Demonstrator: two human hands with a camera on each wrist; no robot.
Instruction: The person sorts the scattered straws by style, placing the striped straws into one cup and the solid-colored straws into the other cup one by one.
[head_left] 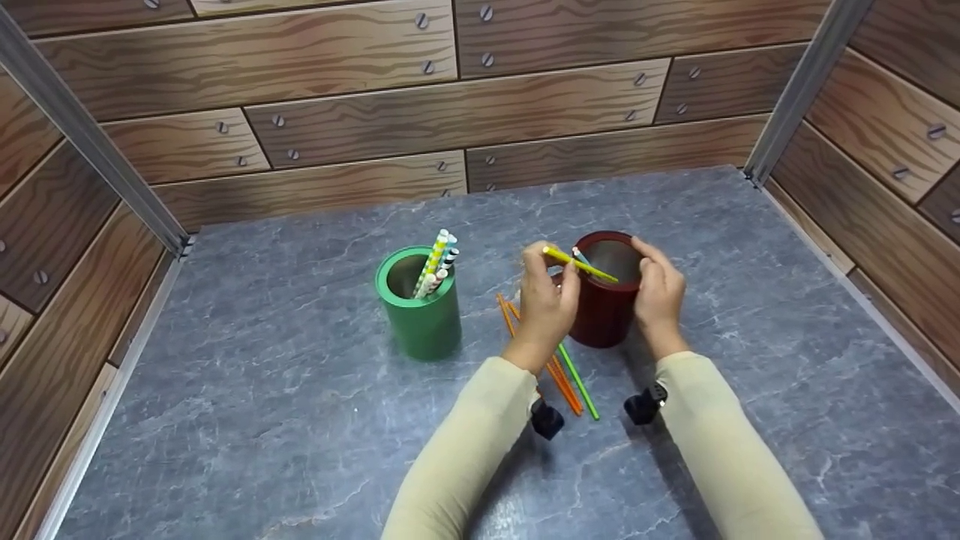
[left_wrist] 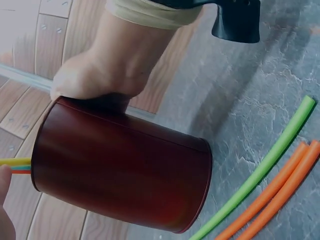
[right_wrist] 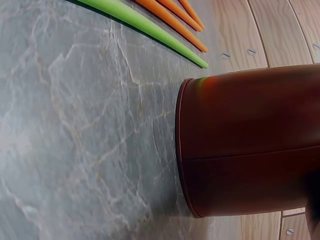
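Note:
My left hand (head_left: 546, 300) pinches a yellow straw (head_left: 598, 272) slanted across the mouth of a dark red cup (head_left: 602, 319). The right hand (head_left: 661, 292) grips that upright cup at its right side, fingers at the rim. A blue-and-white straw end (head_left: 578, 255) shows at the cup's left rim. In the left wrist view, yellow, blue and red ends stick out past the red cup (left_wrist: 120, 162). Below the left hand lie several orange straws (head_left: 561, 384) and a green straw (head_left: 578, 379), partly hidden by the hand and wrist.
A green cup (head_left: 426, 330) stands to the left, with several patterned straws (head_left: 433, 262) leaning against its right rim. The grey marbled tabletop (head_left: 285, 390) is bounded by wood-patterned walls (head_left: 345, 112) at the back and both sides.

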